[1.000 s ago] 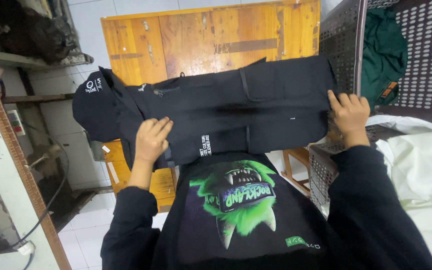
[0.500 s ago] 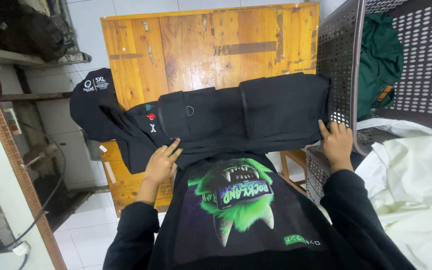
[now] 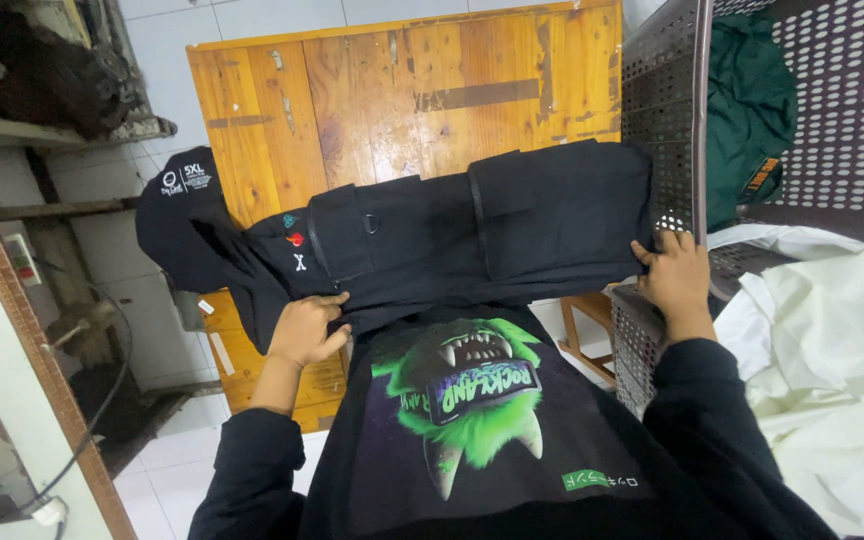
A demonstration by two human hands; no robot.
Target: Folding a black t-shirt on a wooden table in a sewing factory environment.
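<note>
A black cloth garment [image 3: 472, 235] with strap loops, a small metal ring and tiny coloured badges is stretched sideways in mid-air, folded into a long horizontal band. Its hood end droops at the left, showing a white size label. Nothing carries it; it hangs in front of an upright wooden board, pinched at both lower corners.

We see a matt black cloth garment [image 3: 472, 235], soft and thick, with stitched strap-like bands. The wooden surface [image 3: 402, 95] under it is orange-varnished, worn and scratched, faintly glossy. The perforated crate [image 3: 822, 110] looks like dull grey-brown plastic. Beside it lies cream cloth [image 3: 832, 340], smooth and slightly creased.
</note>
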